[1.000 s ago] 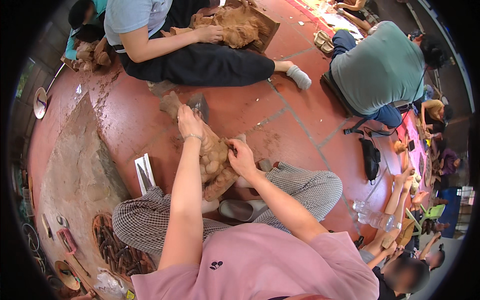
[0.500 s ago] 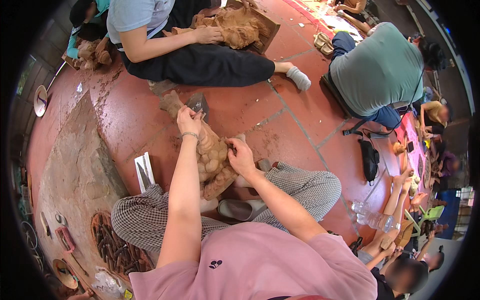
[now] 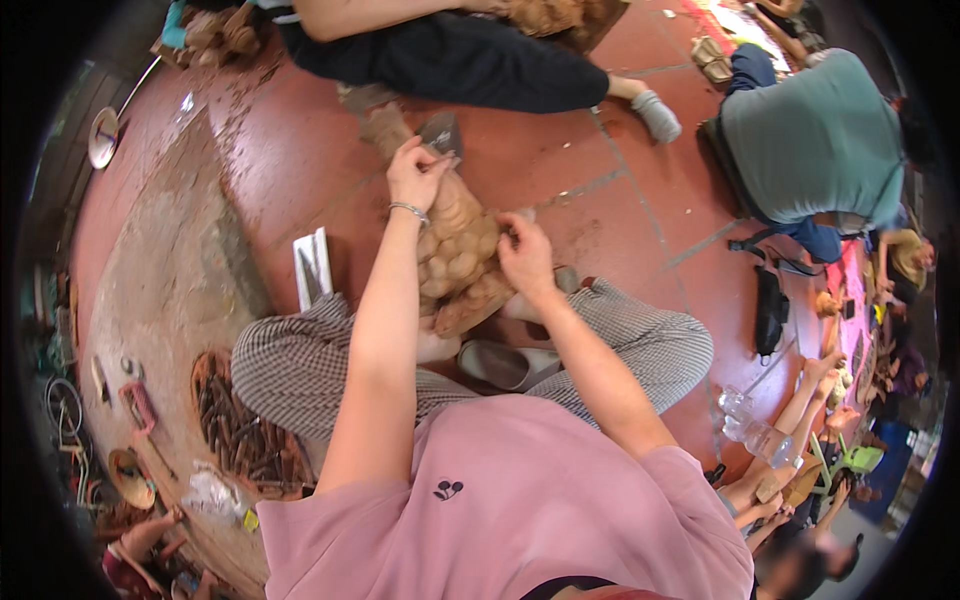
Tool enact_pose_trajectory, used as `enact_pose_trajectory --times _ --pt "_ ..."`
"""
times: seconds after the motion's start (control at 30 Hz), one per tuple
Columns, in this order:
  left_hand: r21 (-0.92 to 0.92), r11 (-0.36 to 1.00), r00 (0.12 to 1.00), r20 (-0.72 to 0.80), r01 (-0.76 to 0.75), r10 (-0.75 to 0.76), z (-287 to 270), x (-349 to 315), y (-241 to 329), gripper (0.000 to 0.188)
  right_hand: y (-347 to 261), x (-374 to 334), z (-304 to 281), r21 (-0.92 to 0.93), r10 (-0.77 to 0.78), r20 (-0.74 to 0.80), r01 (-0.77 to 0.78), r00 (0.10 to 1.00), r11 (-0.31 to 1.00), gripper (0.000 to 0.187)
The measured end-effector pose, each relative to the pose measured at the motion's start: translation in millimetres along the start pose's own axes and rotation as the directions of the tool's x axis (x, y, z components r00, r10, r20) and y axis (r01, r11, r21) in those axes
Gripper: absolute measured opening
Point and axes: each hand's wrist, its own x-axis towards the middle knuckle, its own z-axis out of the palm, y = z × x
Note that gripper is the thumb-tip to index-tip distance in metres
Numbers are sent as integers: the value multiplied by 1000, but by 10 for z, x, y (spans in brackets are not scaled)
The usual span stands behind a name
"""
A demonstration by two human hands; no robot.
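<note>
A tan wood carving [image 3: 455,255], covered in rounded lumps, lies on the floor between my bent legs, its narrower end pointing away from me. My left hand [image 3: 416,175], with a bracelet at the wrist, is closed in a pinch over the narrow upper part; what its fingertips hold is hidden. Just past those fingers lies a flat dark grey piece [image 3: 441,133] with pale marks. My right hand [image 3: 527,258] has its fingers curled against the carving's right edge, gripping there. Its fingertips are partly hidden.
Many dark-handled carving tools [image 3: 245,425] lie at my left by a large brown slab [image 3: 165,270]. A white folded sheet [image 3: 312,268] is near my left knee. A person's dark-trousered leg [image 3: 450,65] stretches across ahead. Clear bottles [image 3: 755,430] lie right, beyond my knee.
The whole view has shifted, so the scene sits farther right and higher. My left hand remains over the narrow part; my right hand's fingers have loosened slightly at the carving's edge.
</note>
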Motion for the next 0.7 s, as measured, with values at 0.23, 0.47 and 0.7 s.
enact_pose_trajectory --times 0.23,0.47,0.7 --pt "29 1000 1000 -7 0 1 -155 -140 66 28 -33 14 3 -6 -3 -14 3 1000 1000 26" --pt "4 1000 999 50 -17 17 -140 19 -63 27 -55 21 4 21 7 -3 -7 1000 1000 25" --pt "147 988 995 -87 -44 57 -113 30 -135 25 -44 24 -7 26 41 22 -42 999 999 26"
